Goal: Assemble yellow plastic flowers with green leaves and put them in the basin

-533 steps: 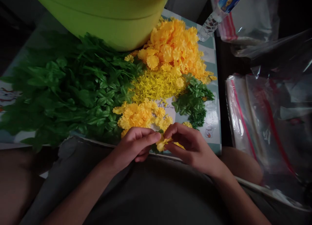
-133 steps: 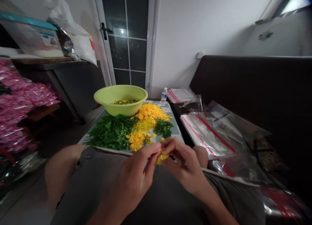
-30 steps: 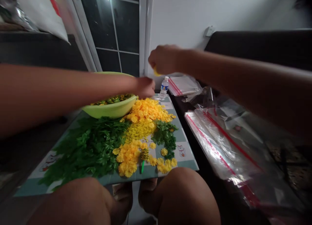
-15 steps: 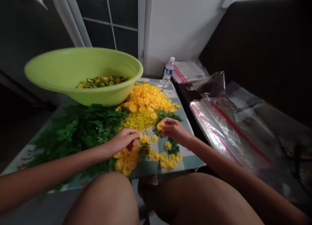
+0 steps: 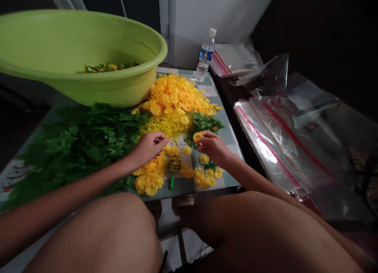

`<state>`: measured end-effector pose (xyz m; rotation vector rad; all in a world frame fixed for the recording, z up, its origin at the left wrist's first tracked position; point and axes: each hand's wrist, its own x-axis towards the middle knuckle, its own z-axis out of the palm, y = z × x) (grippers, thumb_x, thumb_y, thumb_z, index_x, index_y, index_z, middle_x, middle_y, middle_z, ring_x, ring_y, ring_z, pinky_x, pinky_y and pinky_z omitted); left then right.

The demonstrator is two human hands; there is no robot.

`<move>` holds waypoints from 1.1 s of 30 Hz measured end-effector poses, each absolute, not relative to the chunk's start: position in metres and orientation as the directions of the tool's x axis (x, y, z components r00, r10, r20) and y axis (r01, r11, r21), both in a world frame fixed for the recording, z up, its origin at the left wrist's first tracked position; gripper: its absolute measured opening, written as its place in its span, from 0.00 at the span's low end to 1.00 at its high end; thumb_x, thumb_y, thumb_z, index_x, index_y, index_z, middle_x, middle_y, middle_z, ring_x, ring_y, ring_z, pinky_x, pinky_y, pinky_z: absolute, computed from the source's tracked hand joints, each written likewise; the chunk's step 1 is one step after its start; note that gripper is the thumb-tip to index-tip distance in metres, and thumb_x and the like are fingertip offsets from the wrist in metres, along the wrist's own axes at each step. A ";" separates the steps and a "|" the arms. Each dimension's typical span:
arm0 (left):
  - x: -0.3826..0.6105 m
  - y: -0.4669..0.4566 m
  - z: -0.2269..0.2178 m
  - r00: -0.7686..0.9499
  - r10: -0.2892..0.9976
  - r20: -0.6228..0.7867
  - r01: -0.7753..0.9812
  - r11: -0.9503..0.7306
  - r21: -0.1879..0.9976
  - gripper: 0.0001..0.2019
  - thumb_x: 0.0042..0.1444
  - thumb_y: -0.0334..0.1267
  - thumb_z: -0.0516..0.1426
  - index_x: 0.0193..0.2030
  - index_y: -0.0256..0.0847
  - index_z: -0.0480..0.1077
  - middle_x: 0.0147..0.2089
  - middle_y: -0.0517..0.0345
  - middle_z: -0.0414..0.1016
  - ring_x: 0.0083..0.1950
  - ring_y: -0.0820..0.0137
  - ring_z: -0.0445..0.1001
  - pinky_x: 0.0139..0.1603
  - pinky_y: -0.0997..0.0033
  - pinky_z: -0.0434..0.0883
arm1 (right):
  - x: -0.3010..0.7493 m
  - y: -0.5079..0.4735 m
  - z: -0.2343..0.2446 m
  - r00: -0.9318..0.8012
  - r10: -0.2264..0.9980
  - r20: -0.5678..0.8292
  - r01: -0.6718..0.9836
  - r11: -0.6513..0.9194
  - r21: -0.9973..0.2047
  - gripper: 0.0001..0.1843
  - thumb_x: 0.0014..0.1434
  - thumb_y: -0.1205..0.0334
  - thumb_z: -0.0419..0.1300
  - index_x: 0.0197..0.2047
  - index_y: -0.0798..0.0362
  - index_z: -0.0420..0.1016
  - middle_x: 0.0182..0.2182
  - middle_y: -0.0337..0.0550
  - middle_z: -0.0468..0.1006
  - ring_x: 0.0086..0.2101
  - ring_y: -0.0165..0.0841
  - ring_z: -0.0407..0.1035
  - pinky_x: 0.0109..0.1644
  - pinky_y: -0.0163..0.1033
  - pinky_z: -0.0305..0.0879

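In my right hand (image 5: 215, 147) a small yellow artificial flower (image 5: 197, 137) is pinched between thumb and fingers, just above the table. My left hand (image 5: 150, 147) hovers to its left with curled fingers pressed together; whatever they may hold is too small to make out. Between and below the hands lies a dark, ridged piece with a green stem (image 5: 174, 165), pointing toward me. Loose yellow flower heads (image 5: 150, 178) lie under my left wrist, and more flower heads (image 5: 206, 178) are below my right hand. Small yellow bits (image 5: 165, 124) form a heap just beyond the hands.
A large lime-green basin (image 5: 103, 82) holding yellow and green pieces stands back left. Green leaves (image 5: 85, 147) cover the table's left side. Behind the hands rises a pile of yellow-orange petals (image 5: 177, 93). A water bottle (image 5: 204, 56) stands behind; clear plastic bags (image 5: 274, 147) lie right.
The view has tilted down and come nearer the table. My right hand keeps the yellow flower; my left hand has shifted slightly off the stemmed piece, whose green stem now shows.
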<state>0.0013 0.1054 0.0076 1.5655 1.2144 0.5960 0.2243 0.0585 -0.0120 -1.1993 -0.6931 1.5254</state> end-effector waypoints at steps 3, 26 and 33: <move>0.008 0.097 0.006 0.388 0.887 -0.249 0.376 0.095 0.922 0.09 0.50 0.42 0.57 0.28 0.37 0.66 0.17 0.66 0.62 0.18 0.76 0.63 0.15 0.79 0.61 | 0.213 0.053 -0.015 -0.003 0.934 -0.358 -0.358 -0.336 -0.871 0.09 0.43 0.66 0.65 0.28 0.54 0.68 0.24 0.39 0.75 0.21 0.25 0.65 0.29 0.35 0.62; -0.053 0.117 0.006 -0.020 0.957 0.288 0.462 -0.247 0.852 0.09 0.54 0.29 0.54 0.42 0.39 0.60 0.36 0.64 0.63 0.28 0.80 0.67 0.32 0.78 0.67 | 0.215 0.068 -0.002 0.181 0.928 -0.325 -0.415 -0.228 -0.881 0.08 0.44 0.68 0.62 0.31 0.52 0.69 0.24 0.37 0.74 0.24 0.25 0.67 0.34 0.35 0.66; -0.084 0.124 -0.003 0.232 0.950 0.210 0.699 -0.313 0.643 0.07 0.52 0.37 0.56 0.37 0.39 0.70 0.36 0.58 0.72 0.38 0.68 0.69 0.44 0.70 0.66 | 0.215 0.071 0.003 0.154 0.927 -0.343 -0.409 -0.256 -0.876 0.08 0.44 0.69 0.62 0.31 0.53 0.72 0.26 0.39 0.75 0.24 0.26 0.67 0.30 0.35 0.65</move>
